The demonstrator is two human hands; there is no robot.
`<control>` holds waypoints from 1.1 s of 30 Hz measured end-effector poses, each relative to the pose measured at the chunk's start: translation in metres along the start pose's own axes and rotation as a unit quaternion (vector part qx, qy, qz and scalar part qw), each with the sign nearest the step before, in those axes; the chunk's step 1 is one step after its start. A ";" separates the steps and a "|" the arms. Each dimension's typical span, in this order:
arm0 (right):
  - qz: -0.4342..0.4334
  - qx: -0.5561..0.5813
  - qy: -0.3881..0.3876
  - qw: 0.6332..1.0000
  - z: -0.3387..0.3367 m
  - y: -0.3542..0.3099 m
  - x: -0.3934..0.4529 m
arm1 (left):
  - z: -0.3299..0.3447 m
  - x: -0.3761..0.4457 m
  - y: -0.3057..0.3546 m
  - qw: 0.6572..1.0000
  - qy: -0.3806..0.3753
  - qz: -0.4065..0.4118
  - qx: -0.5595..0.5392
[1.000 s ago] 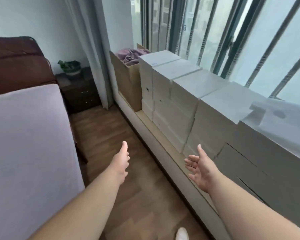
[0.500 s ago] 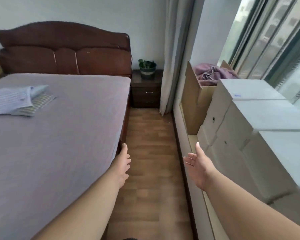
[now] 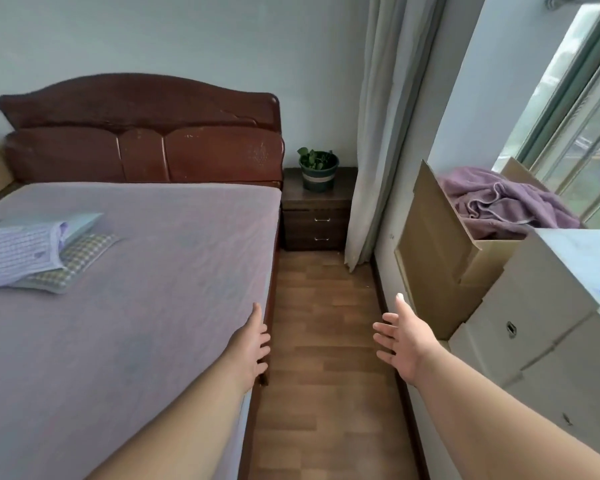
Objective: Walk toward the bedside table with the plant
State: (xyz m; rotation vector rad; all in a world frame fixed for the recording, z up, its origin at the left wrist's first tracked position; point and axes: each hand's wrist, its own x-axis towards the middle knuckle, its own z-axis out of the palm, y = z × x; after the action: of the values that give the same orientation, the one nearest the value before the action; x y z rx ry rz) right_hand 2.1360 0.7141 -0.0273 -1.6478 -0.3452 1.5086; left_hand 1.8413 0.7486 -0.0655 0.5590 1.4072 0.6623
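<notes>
Both arms reach forward over the strip of brown wood-plank floor (image 3: 326,341) between the bed and the window wall. The left hand (image 3: 250,348) hangs with its fingers straight and relaxed, holding nothing, right at the near edge of the wide bed with the mauve fitted sheet (image 3: 136,323); whether it touches the sheet or the dark wooden side rail cannot be told. The right hand (image 3: 400,341) is spread with the palm turned inward and the fingers apart, also holding nothing, just beside the tall brown cardboard box (image 3: 440,261) that stands on the low ledge under the window.

A crumpled purple cloth (image 3: 499,202) lies in the top of that cardboard box. Next to it, nearer the camera, stand stacked pale beige boxes (image 3: 541,327), the top one bearing a small blue mark. On the left part of the bed lies a folded striped white-and-lilac garment (image 3: 18,251) on top of a flat checked pad (image 3: 77,258). A dark reddish-brown padded headboard (image 3: 142,133) rises behind the bed. To its right stands a dark wooden nightstand with two drawers (image 3: 317,220), carrying a small green plant in a dark green pot (image 3: 319,168). A pale grey curtain (image 3: 385,126) hangs between the nightstand and the window.
</notes>
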 end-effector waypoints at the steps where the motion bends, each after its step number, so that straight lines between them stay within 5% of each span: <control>1: -0.005 0.005 0.009 1.000 0.004 -0.012 0.008 | 0.000 0.007 0.017 1.000 0.002 0.004 0.008; 22: -0.037 -0.001 -0.009 0.999 0.072 -0.323 0.329 | 0.128 0.287 0.306 0.998 0.032 0.040 -0.048; 33: -0.022 0.008 -0.001 1.000 0.153 -0.438 0.502 | 0.133 0.468 0.448 0.998 0.023 0.029 -0.055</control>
State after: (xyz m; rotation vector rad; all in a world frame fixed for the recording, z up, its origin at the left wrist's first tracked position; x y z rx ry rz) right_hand 2.2587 1.3867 -0.0344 -1.6156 -0.3672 1.4759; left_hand 1.9545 1.4006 -0.0652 0.5028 1.3928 0.7985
